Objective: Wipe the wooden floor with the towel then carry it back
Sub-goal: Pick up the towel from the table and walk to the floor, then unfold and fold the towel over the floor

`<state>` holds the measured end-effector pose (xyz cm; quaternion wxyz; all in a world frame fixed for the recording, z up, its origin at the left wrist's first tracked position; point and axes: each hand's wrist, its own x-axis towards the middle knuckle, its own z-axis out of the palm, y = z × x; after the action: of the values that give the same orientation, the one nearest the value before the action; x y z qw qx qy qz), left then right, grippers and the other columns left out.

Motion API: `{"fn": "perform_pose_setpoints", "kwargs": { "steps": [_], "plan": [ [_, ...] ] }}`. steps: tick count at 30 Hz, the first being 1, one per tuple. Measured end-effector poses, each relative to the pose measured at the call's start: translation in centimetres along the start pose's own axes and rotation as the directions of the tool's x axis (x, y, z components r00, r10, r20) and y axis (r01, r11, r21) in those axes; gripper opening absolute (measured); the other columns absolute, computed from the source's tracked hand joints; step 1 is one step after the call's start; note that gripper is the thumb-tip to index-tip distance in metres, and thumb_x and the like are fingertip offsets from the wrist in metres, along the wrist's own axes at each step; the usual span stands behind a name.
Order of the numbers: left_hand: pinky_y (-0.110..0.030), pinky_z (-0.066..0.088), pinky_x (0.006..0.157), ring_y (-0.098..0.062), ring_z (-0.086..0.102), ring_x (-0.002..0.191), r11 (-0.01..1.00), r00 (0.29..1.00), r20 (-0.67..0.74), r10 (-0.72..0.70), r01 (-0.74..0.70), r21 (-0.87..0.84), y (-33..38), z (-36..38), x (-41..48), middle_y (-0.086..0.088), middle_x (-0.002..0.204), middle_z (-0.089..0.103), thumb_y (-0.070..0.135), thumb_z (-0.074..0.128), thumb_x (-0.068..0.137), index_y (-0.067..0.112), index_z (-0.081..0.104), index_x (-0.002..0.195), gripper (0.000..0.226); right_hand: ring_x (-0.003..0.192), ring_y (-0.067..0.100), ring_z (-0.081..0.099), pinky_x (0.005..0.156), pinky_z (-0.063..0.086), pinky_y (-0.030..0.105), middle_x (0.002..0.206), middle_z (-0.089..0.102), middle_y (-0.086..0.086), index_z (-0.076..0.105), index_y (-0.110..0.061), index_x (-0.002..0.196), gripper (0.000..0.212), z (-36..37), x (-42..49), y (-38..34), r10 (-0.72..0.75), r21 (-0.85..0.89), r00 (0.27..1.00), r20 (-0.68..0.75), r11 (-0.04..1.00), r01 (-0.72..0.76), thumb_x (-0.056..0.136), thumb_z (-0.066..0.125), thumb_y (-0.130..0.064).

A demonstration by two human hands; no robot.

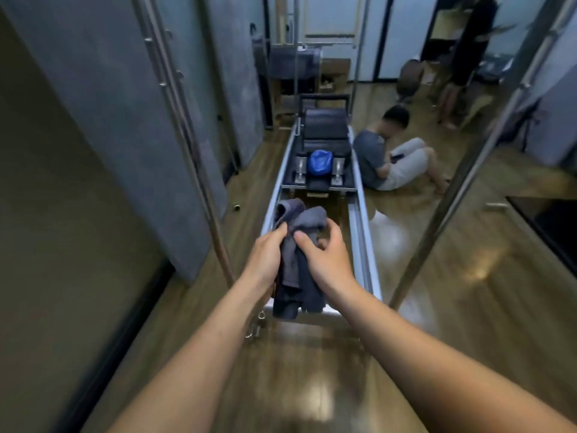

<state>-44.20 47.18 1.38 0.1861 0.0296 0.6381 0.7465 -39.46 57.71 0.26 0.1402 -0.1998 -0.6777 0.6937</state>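
Frame centre: grey towel (299,220) bunched between both hands, hanging over the near end of a Pilates reformer (359,232). Whether it touches the end bar is unclear. Left hand (265,257): fingers curled round the towel's left side. Right hand (327,260): thumb and fingers pinching the right folds. Judgement: cloth soft, limp, light, unlikely to slip. Take it as a wad, then flatten it under the palm on the wooden floor (312,379).
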Motion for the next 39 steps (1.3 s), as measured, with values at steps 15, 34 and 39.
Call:
{"fn": "perform_pose_setpoints", "kwargs": {
  "steps": [15,34,39],
  "plan": [
    [-0.015,0.05,0.072,0.006,0.067,0.09,0.912,0.896,0.425,-0.129,-0.061,0.406,-13.7,31.1,1.8,0.017,0.099,0.071,0.035,0.081,0.072,0.039,0.058,0.101,0.038,0.1,0.041,0.07,0.092,0.054,0.058,0.1,0.073,0.025,0.066,0.005,0.104,0.036,-31.9,2.3,8.0,0.317,0.377,0.864,-0.392,0.912,-0.163,0.098,0.061,-0.03],
    [-0.03,0.056,0.071,-0.017,0.072,0.085,0.772,0.773,0.4,-0.493,0.177,0.61,-24.1,49.0,12.0,-0.001,0.092,0.075,0.038,0.058,0.098,0.021,0.07,0.106,0.022,0.092,0.023,0.072,0.083,0.058,0.044,0.102,0.072,0.013,0.059,-0.017,0.104,0.012,-47.6,11.7,14.9,0.456,0.352,0.706,-0.543,0.886,-0.302,0.1,0.058,-0.028],
    [-0.03,0.059,0.07,-0.017,0.074,0.089,0.725,0.642,0.338,-0.689,0.602,0.334,-25.8,51.6,14.5,-0.006,0.099,0.076,0.052,0.058,0.095,0.018,0.069,0.115,0.041,0.109,0.02,0.066,0.094,0.053,0.046,0.119,0.069,0.002,0.056,-0.025,0.127,0.027,-49.4,14.8,15.4,0.34,0.005,0.796,-0.5,0.921,-0.391,0.102,0.047,-0.019]
  ]
}}
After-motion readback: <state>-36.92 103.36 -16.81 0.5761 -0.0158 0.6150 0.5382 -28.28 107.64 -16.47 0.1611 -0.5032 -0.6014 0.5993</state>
